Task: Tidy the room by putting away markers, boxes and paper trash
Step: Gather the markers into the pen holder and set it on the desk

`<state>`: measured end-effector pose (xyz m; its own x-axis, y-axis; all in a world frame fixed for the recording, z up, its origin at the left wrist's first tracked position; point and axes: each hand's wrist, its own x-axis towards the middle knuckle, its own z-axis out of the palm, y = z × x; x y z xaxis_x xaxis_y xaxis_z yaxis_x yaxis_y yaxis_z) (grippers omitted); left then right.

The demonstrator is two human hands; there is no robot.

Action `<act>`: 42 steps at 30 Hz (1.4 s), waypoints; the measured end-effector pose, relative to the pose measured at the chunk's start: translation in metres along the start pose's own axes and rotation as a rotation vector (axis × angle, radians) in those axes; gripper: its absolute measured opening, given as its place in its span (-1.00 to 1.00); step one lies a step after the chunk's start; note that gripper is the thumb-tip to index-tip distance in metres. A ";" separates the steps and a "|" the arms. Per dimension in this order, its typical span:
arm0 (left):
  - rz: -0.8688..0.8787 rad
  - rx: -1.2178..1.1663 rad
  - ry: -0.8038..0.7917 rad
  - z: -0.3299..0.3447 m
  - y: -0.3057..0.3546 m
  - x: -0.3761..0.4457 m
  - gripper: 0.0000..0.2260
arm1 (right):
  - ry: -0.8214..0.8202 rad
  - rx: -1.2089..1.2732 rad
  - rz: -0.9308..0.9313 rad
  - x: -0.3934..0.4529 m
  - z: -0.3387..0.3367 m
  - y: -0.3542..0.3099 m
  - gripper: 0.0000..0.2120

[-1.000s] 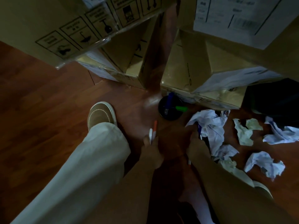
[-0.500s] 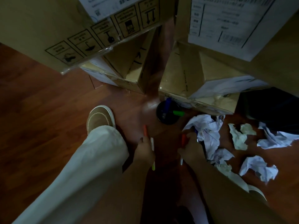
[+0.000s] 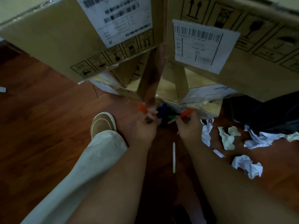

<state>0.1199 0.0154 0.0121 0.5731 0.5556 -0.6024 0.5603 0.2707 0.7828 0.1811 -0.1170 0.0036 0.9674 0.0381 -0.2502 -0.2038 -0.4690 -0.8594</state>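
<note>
Your left hand [image 3: 146, 126] grips an orange-capped white marker [image 3: 144, 110]; your right hand [image 3: 189, 125] pinches a red-capped marker [image 3: 186, 112]. Both hover over the round black pen cup [image 3: 163, 118] on the wooden floor [image 3: 40, 126], against stacked cardboard boxes [image 3: 64, 38]. A thin white marker [image 3: 174, 156] lies between your forearms, crumpled white paper [image 3: 247, 167] to its right.

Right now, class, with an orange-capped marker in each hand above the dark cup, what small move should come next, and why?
Probably lower both markers into the dark pen cup. The left hand and right hand each hold an orange-capped marker just over it, and it already holds blue and green markers.
</note>
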 end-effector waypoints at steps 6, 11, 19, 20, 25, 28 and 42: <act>0.027 -0.028 -0.082 0.014 0.016 0.014 -0.78 | -0.045 -0.035 -0.012 0.001 0.010 0.006 -0.73; -0.043 -0.104 -0.014 0.012 0.009 0.015 -0.62 | -0.057 -0.178 0.203 -0.018 -0.008 0.051 -0.70; 0.159 0.624 -0.120 0.016 -0.063 -0.037 -0.78 | -0.132 -0.429 0.243 -0.057 -0.021 0.092 -0.74; 0.152 0.750 -0.304 0.018 -0.074 -0.043 -0.74 | -0.138 -0.435 0.243 -0.051 -0.024 0.093 -0.75; 0.107 1.246 -0.883 0.050 -0.107 -0.070 -0.49 | -0.343 -0.525 0.289 -0.018 -0.049 0.108 -0.72; 0.040 1.419 -0.893 0.069 -0.112 -0.077 -0.32 | -0.493 -0.576 0.156 -0.009 -0.060 0.122 -0.71; -0.118 1.468 -0.535 0.068 -0.119 -0.067 -0.52 | -0.697 -0.933 -0.030 -0.020 -0.070 0.145 -0.70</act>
<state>0.0551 -0.1072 -0.0518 0.4446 0.1686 -0.8797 0.5034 -0.8594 0.0897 0.1429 -0.2477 -0.0847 0.6187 0.4011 -0.6756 0.2878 -0.9158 -0.2801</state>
